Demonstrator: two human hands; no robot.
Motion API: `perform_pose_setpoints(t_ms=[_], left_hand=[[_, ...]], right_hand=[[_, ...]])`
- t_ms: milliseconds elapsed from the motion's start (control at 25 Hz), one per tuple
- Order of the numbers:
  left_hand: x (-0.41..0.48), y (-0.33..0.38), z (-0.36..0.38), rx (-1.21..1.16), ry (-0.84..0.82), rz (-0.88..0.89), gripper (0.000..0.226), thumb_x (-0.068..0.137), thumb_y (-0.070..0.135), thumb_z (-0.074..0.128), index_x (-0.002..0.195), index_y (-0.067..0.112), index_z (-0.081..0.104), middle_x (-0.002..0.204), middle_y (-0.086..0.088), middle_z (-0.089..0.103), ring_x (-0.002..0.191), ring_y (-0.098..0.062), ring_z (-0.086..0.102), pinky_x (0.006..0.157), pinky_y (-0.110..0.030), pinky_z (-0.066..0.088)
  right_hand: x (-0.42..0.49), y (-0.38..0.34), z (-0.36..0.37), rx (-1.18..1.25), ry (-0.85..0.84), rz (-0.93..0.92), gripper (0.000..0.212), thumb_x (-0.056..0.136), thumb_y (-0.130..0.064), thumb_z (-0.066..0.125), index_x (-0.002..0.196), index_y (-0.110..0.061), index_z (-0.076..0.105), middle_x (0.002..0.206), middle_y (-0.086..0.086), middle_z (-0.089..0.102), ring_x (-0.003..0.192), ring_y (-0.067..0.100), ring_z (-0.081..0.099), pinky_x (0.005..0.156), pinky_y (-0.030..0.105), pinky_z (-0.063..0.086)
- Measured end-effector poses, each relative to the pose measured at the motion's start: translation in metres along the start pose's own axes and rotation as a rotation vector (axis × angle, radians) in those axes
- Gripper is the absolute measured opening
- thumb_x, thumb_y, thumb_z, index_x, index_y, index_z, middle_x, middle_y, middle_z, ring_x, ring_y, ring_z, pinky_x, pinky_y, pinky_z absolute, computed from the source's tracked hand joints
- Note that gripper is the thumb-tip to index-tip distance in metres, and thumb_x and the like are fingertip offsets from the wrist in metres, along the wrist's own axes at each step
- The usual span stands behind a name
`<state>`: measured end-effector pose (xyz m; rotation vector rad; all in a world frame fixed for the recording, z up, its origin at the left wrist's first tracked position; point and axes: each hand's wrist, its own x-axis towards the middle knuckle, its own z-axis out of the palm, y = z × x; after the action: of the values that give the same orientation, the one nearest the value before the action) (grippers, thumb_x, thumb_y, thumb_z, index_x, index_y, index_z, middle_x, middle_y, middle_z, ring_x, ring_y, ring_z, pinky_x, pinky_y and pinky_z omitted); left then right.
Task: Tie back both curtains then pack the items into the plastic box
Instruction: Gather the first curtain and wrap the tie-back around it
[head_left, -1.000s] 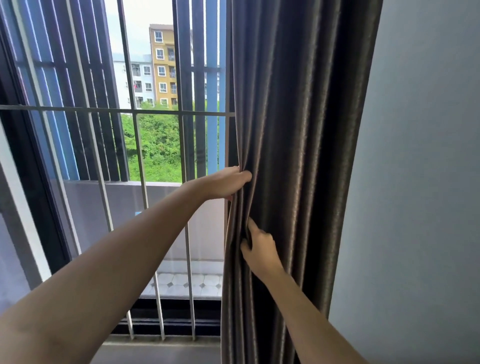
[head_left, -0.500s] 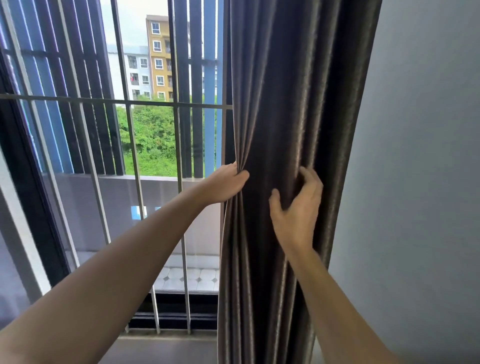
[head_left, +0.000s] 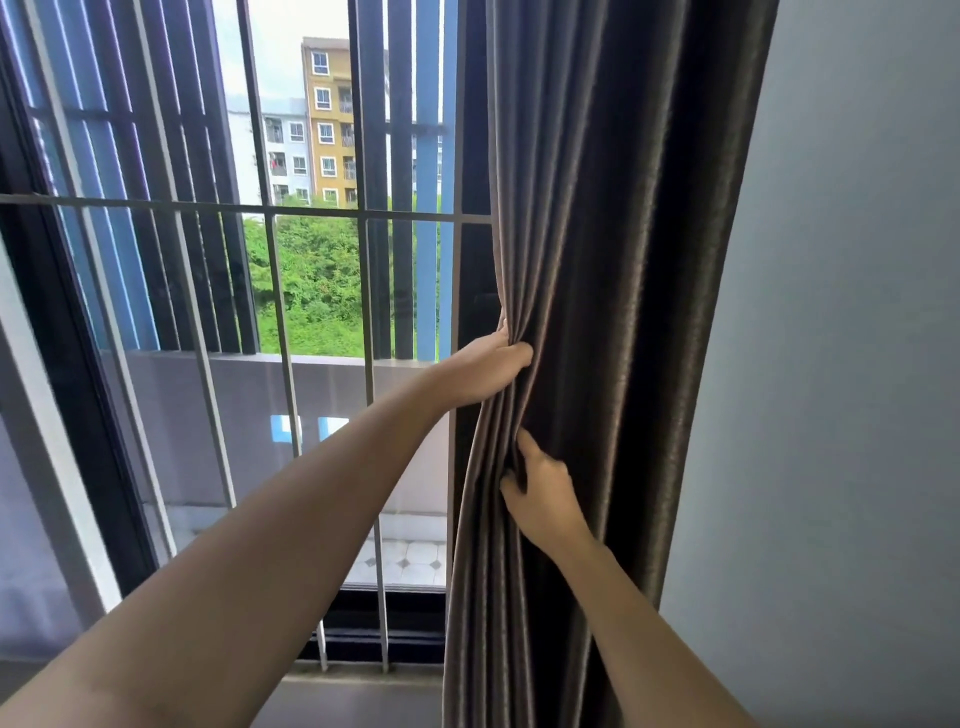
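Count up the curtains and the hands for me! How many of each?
Curtains: 1, the dark curtain
Hands: 2, the left hand and the right hand, both on its folds
Total: 3

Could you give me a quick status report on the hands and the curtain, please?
Left hand grips the curtain at its window-side edge. Right hand pinches folds just below. No tie in view. Nothing blocking.

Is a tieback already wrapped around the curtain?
No: no band shows on the curtain, only the left hand and right hand holding its folds.
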<state>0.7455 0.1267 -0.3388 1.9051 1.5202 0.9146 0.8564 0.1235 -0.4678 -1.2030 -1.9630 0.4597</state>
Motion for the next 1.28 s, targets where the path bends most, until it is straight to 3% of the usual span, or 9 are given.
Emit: perform_pose_setpoints(t_ms=[80,240,320,440,640,800,960,1160,1280], left_hand=[[0.0,0.002,0.004,-0.043,-0.008,0.004,0.025,0.093,0.028,0.042,0.115,0.018,0.049,0.111,-0.005,0.056,0.105,-0.018,0.052,0.09,-0.032,0.037],[0.011,-0.01,0.016,0.151,0.153,0.081,0.052,0.084,0.042,0.055,0.124,0.009,0.047,0.092,-0.001,0.059,0.092,-0.024,0.061,0.082,-0.034,0.049],[0.01,-0.014,0.018,0.135,0.231,0.09,0.028,0.089,0.025,0.043,0.108,0.005,0.05,0.073,-0.001,0.05,0.075,-0.026,0.055,0.065,-0.032,0.042],[0.004,-0.015,0.013,0.086,0.229,0.087,0.024,0.09,0.015,0.036,0.067,0.023,0.04,0.067,0.0,0.045,0.068,-0.021,0.045,0.058,-0.031,0.034],[0.002,-0.014,0.011,0.055,0.208,0.089,0.028,0.091,0.012,0.034,0.064,0.021,0.03,0.062,0.002,0.04,0.059,-0.016,0.039,0.055,-0.032,0.03],[0.005,-0.014,0.012,0.029,0.204,0.08,0.023,0.09,0.013,0.035,0.067,0.013,0.038,0.065,0.0,0.042,0.068,-0.021,0.042,0.057,-0.031,0.031],[0.008,-0.013,0.015,-0.02,0.16,0.063,0.025,0.09,0.02,0.039,0.105,0.005,0.052,0.078,-0.002,0.054,0.079,-0.022,0.055,0.069,-0.032,0.044],[0.017,-0.012,0.025,0.129,0.098,0.142,0.061,0.088,0.05,0.049,0.134,0.012,0.04,0.103,0.004,0.053,0.103,-0.021,0.057,0.097,-0.038,0.045],[0.023,-0.013,0.029,0.186,0.121,0.122,0.078,0.08,0.063,0.047,0.14,0.017,0.032,0.118,0.0,0.055,0.111,-0.022,0.056,0.1,-0.043,0.045]], right_hand=[[0.0,-0.001,-0.002,0.003,-0.035,-0.003,0.039,0.089,-0.004,0.047,0.127,-0.012,0.045,0.098,0.006,0.066,0.087,0.023,0.064,0.084,0.033,0.052],[-0.003,-0.002,-0.013,-0.076,-0.142,-0.017,0.05,0.081,-0.017,0.057,0.13,-0.014,0.046,0.118,0.006,0.058,0.108,0.022,0.056,0.089,0.026,0.044],[-0.002,-0.001,-0.022,-0.275,0.253,-0.168,0.048,0.076,-0.025,0.063,0.122,-0.017,0.056,0.136,0.006,0.048,0.127,0.023,0.042,0.105,0.032,0.033],[0.005,-0.01,-0.046,-0.074,0.78,-0.125,0.052,0.08,-0.021,0.066,0.128,-0.014,0.047,0.145,0.01,0.036,0.134,0.021,0.033,0.111,0.035,0.031],[0.03,-0.008,-0.061,0.148,0.38,0.052,0.082,0.084,-0.004,0.063,0.147,-0.023,0.014,0.13,0.004,0.053,0.112,0.016,0.058,0.097,0.035,0.049],[0.019,0.025,-0.024,0.048,0.038,0.033,0.05,0.083,0.001,0.054,0.131,-0.012,0.047,0.109,0.006,0.066,0.102,0.011,0.064,0.094,0.028,0.049],[0.004,0.026,-0.006,0.085,0.012,-0.013,0.032,0.085,0.003,0.049,0.113,-0.007,0.061,0.085,-0.006,0.065,0.082,0.001,0.064,0.074,0.007,0.039],[-0.004,0.023,0.006,0.029,0.048,0.021,0.031,0.089,-0.004,0.046,0.117,-0.014,0.057,0.104,0.005,0.068,0.094,0.021,0.066,0.092,0.035,0.052],[-0.021,0.029,0.011,0.01,0.216,0.02,0.031,0.091,-0.007,0.049,0.12,-0.016,0.059,0.104,-0.002,0.068,0.089,0.011,0.067,0.089,0.029,0.054]])
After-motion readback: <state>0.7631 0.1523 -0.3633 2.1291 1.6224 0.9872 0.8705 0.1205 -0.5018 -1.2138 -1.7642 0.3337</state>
